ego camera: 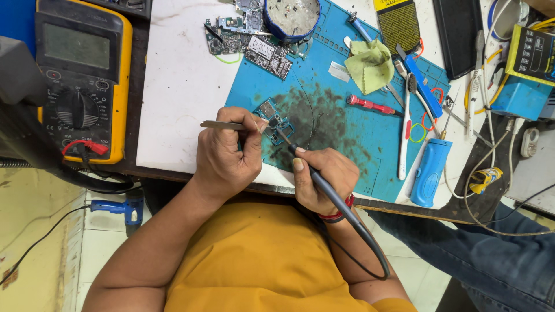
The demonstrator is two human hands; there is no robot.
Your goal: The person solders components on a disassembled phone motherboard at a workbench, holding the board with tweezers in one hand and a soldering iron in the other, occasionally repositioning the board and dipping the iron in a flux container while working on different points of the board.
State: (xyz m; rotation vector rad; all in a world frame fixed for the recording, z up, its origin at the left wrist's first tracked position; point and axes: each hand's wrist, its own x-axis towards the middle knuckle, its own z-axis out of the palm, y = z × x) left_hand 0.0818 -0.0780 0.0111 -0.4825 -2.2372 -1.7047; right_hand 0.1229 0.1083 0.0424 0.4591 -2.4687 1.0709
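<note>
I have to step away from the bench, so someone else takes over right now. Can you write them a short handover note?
Left hand: grips metal tweezers, tips at the small circuit board.
Right hand: holds the soldering iron like a pen, tip on the same board.
The board lies on the blue work mat, on a dark stained patch.
Done: cannot tell from this view.
Left: the joint under the tip seems in progress.
More boards lie at the mat's top edge.

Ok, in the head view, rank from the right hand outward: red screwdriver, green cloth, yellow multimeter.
From the right hand:
1. Red screwdriver, on the blue mat just beyond the hand.
2. Green cloth, farther back on the mat.
3. Yellow multimeter, far off past the left hand.
</note>
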